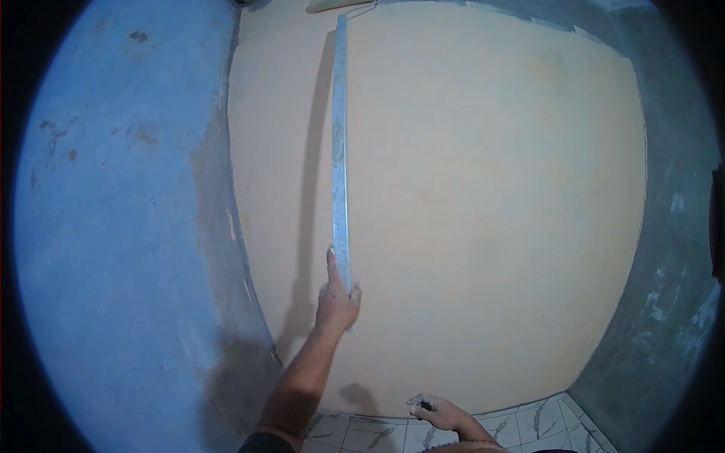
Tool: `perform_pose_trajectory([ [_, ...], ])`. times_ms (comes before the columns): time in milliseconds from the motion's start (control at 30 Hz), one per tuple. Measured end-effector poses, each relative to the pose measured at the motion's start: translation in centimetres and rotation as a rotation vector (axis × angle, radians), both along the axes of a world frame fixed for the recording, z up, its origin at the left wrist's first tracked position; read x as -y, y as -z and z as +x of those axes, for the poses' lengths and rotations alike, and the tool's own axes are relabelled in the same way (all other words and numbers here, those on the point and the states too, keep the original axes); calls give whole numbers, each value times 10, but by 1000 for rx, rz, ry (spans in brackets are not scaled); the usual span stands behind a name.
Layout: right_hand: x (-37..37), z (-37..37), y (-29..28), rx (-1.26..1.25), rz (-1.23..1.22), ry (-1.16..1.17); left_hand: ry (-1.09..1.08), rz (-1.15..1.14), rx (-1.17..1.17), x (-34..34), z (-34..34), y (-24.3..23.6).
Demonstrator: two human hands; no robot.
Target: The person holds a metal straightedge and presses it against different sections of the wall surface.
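Note:
My left hand [339, 302] grips the lower part of a long, narrow metal bar [340, 151], which stands upright in front of a cream-painted wall [483, 204] and casts a shadow to its left. At the bar's top is a thin wire frame with a pale roller [328, 5], partly cut off by the edge of the view. Low at the centre right, my right hand [433, 412] is loosely curled with thumb and fingers apart and nothing visible in it, above the floor tiles.
A mottled blue wall [113, 226] meets the cream wall on the left, a grey wall [664, 211] on the right. White marbled tiles [532, 426] run along the bottom. A dark object [714, 223], too cropped to name, sits at the far right edge.

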State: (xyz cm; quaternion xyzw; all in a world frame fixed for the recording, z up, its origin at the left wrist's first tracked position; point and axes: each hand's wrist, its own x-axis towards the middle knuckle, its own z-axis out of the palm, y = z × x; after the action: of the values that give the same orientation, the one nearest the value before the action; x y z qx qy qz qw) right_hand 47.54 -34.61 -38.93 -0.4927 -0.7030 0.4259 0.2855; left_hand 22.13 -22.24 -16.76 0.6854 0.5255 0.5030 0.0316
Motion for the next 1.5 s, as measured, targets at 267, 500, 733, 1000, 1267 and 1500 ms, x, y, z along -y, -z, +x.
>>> perform_pose_trajectory([
  [267, -11, -17, 7, 17, -13, 35, -26, 110, -52, -32, -54, -158],
  [500, -22, -35, 16, 30, -2, 14, -14, 65, -31, -13, -45, -251],
  [733, -21, -42, 11, 119, 7, -42, -15, 132, -75, -49, -39, -174],
  [1000, -18, -21, 28, 170, -25, -16, 58, -15, -53, -10, -14, -19],
  [1267, -19, -3, 35, 125, -29, 34, 14, -9, -79, 1, -7, -99],
  [1500, -11, 2, 19, 126, -57, 52, -58, 130, -113, -13, -2, -231],
])
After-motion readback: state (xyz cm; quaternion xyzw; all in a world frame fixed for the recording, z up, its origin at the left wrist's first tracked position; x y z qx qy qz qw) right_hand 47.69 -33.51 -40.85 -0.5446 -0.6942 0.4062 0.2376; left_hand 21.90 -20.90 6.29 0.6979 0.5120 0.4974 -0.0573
